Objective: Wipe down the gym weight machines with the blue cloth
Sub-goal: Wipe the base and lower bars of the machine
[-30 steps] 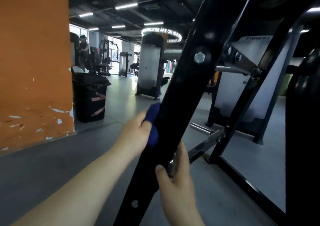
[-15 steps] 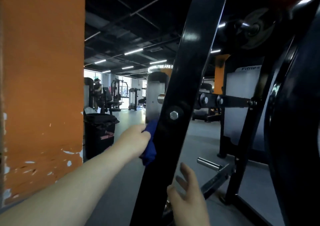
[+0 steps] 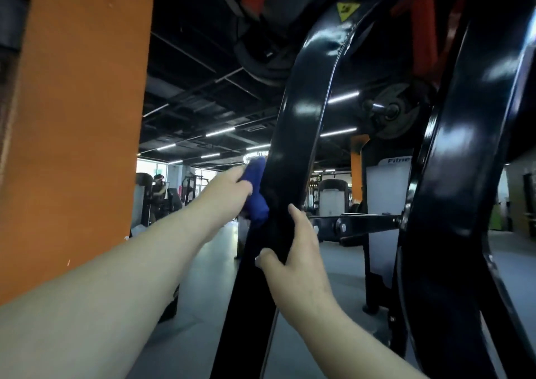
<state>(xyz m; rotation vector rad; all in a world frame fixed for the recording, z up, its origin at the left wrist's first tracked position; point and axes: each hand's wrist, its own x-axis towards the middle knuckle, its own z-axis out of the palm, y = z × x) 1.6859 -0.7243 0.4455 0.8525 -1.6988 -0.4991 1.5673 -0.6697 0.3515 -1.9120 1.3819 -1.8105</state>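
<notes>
The gym stretched dim behind an orange pillar. The blue cloth lay bunched against the left edge of the black frame bar, my left hand gripping it, arm stretched forward. My right hand held the bar just below, thumb and fingers wrapped round it.

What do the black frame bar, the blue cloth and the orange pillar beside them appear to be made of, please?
Black frame bar: probably steel with glossy black paint; ceiling lights reflect sharply in it. Blue cloth: soft, matte fabric, bunched in the left hand against the bar; the weave is too blurred to tell. Orange pillar: seemingly painted plaster or masonry, flat and matte.
</notes>
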